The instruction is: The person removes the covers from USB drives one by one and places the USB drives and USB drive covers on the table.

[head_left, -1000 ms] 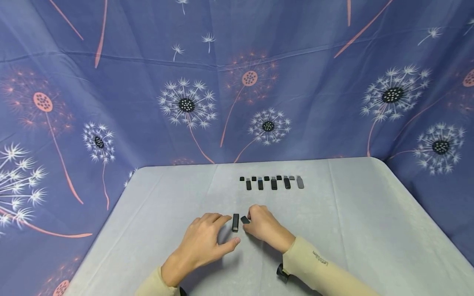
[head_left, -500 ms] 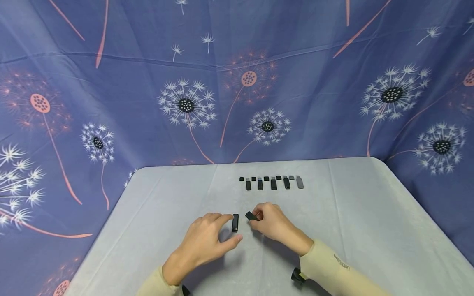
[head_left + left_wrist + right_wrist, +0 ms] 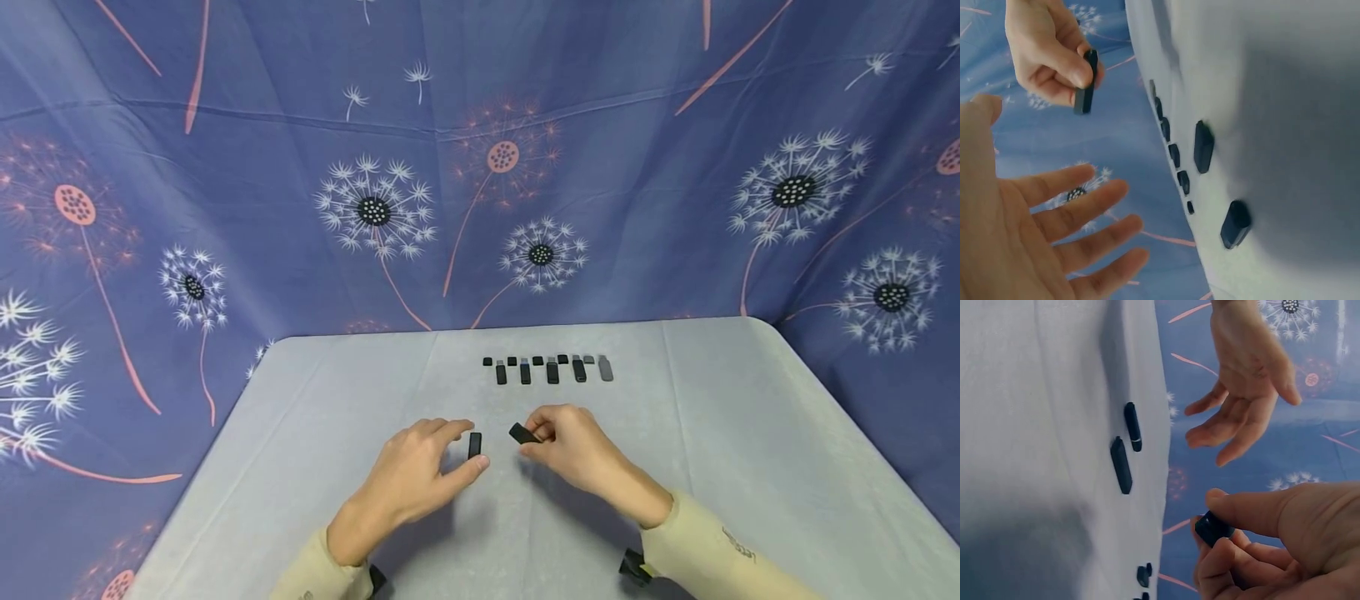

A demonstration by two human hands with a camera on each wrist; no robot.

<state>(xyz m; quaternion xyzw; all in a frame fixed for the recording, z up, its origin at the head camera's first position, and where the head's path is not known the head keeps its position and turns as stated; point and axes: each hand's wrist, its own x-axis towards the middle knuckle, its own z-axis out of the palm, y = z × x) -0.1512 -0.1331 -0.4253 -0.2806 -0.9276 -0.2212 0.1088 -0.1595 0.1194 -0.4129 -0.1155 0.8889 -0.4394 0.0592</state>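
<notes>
My right hand pinches a small black USB stick between thumb and fingers, raised over the table. In the left wrist view the stick points out past the fingertips. My left hand hovers to the left with its fingers spread and nothing in them. Below it, a dark USB stick lies on the table, partly covered by the left thumb in the head view. A second dark stick lies near it, seen from the left wrist and hidden from the head camera.
Toward the back of the table runs a row of several USB sticks, with small separate caps between their upper ends. The last stick is grey. A blue dandelion-patterned cloth hangs behind the table.
My right hand has moved right and slightly away from me, carrying the black USB stick off from the one on the table. My left hand stays nearly in place, its thumb a little higher.
</notes>
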